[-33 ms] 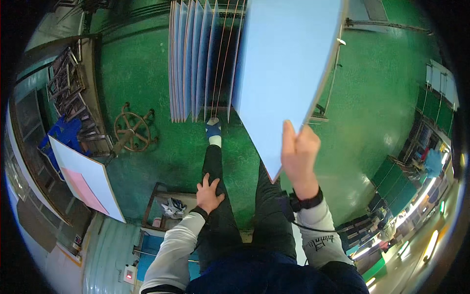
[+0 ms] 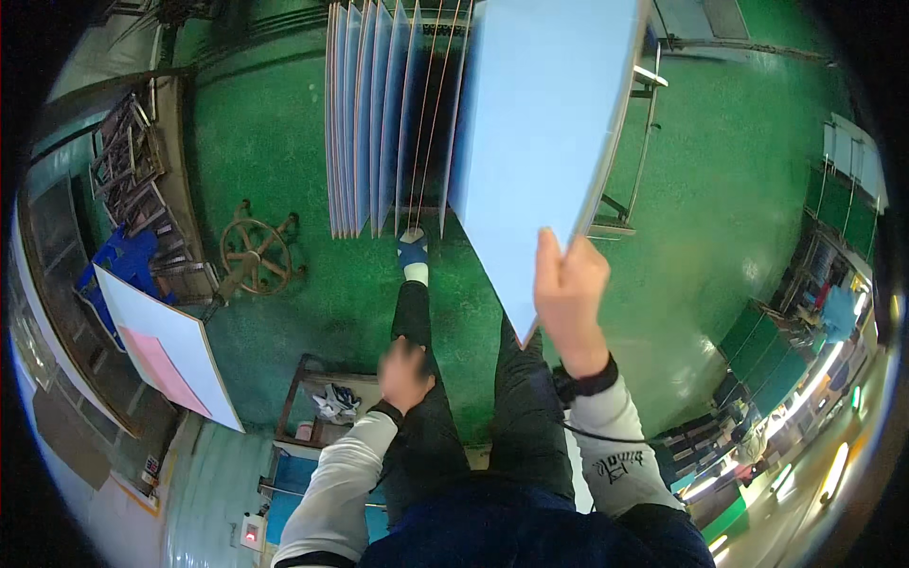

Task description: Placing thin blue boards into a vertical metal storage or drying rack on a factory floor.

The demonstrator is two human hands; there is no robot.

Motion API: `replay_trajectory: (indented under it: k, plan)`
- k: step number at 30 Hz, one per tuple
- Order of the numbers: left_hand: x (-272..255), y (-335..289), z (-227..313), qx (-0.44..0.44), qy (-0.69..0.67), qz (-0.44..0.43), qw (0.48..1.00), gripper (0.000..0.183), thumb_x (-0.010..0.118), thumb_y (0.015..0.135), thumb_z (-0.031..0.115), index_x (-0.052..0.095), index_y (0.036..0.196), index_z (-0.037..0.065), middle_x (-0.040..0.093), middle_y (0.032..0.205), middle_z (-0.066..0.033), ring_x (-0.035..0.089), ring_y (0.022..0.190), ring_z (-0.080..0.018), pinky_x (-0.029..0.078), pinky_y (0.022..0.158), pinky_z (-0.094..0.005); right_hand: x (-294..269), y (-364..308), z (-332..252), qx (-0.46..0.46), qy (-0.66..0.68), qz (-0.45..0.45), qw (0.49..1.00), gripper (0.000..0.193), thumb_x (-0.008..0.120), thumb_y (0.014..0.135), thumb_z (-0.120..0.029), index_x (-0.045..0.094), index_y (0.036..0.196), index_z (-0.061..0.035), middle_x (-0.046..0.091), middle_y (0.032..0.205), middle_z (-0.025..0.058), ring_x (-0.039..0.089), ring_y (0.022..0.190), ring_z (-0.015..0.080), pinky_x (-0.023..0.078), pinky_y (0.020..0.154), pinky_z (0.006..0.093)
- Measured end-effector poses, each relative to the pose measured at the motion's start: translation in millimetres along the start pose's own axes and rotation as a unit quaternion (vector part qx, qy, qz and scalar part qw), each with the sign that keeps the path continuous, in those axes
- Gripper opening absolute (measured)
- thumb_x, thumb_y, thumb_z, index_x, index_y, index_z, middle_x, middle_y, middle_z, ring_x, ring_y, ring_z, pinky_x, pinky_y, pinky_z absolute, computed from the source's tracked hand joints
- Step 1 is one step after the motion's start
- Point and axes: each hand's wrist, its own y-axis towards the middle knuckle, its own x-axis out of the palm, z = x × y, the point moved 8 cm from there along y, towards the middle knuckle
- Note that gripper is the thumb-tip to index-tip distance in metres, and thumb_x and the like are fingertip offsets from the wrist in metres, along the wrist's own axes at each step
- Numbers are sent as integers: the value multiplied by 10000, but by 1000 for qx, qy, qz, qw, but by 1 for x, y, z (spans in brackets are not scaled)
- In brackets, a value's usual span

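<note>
Over a green floor (image 2: pixel 284 142), right hand (image 2: pixel 568 293) grip pinches a pale-blue flat panel (image 2: pixel 540 123).

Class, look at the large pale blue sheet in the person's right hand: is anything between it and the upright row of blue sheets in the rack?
Nothing visible: the right hand holds the large pale blue sheet directly beside the row of racked blue sheets.

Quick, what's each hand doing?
Left hand: blurred, holds nothing, near the left thigh.
Right hand: closed on the light blue panel.
</note>
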Motion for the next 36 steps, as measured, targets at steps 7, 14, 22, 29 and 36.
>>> replay_trajectory:
  k: [7,14,22,29,36]
  plan:
    - [-3,0,-1,-14,-13,-7,1000,714,798,677,302,560,1346,224,304,1538,-143,460,1166,-429,487,966,-482,52,2,8,17,-56,-22,998,213,555,936,-164,601,865,31,621,726,212,610,625,406,482,577,489]
    - [-6,1,-6,-6,-16,2,1000,700,793,681,303,567,1339,225,310,1532,-145,448,1173,-433,476,976,-480,76,2,13,41,-97,-45,993,232,541,942,-187,599,861,23,633,747,217,630,658,401,512,608,481]
    - [-10,1,-11,7,-20,7,1000,697,794,680,306,572,1336,227,307,1535,-146,444,1179,-433,483,968,-480,81,9,17,66,-117,-32,990,231,556,931,-178,590,837,30,646,763,226,644,681,406,522,623,484]
    - [-12,2,-10,8,-20,5,1000,686,795,688,300,579,1334,225,308,1539,-140,448,1183,-435,481,976,-470,89,13,15,72,-107,-39,991,227,558,934,-182,605,870,31,656,777,228,654,694,403,531,631,484]
    - [-12,1,-11,7,-23,0,1000,702,800,683,300,572,1341,210,307,1538,-139,450,1180,-431,481,974,-470,88,10,14,81,-112,-54,989,219,562,932,-178,608,890,31,661,786,225,659,701,399,537,639,482]
